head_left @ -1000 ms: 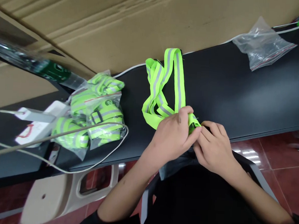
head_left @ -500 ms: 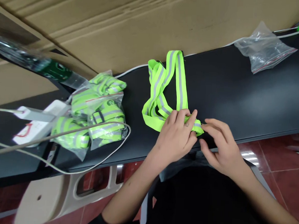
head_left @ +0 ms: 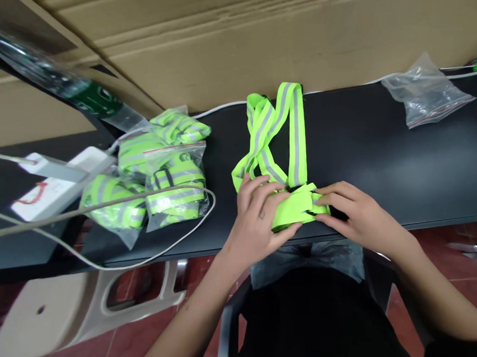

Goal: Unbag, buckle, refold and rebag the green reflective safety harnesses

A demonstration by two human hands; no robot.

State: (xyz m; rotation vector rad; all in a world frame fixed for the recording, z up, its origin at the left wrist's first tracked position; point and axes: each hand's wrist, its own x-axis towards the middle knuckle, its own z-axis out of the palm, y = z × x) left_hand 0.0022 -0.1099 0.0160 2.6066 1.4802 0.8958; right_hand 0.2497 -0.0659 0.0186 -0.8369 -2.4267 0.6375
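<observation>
A neon yellow-green reflective strap (head_left: 299, 139) with a grey stripe lies in loose loops on the black table. Its near end is folded into a flat bundle by the table's front edge. My left hand (head_left: 256, 220) is closed on the left side of that bundle, fingers over the top and thumb along the near side. At the bundle's right end, my right hand (head_left: 355, 215) pinches the strap between fingers and thumb. Part of the band is hidden under my left fingers.
Several bagged reflective straps (head_left: 177, 183) lie to the left, crossed by a cable (head_left: 181, 245). Beyond them are a white power strip (head_left: 56, 189) and a plastic bottle (head_left: 85, 96). A clear zip bag (head_left: 429, 96) lies at right; cardboard (head_left: 271, 46) stands behind the table.
My left hand has slid left off the bundle's top, uncovering its folds. My right hand, apart from the strap before, has closed on its right end. The view has shifted slightly.
</observation>
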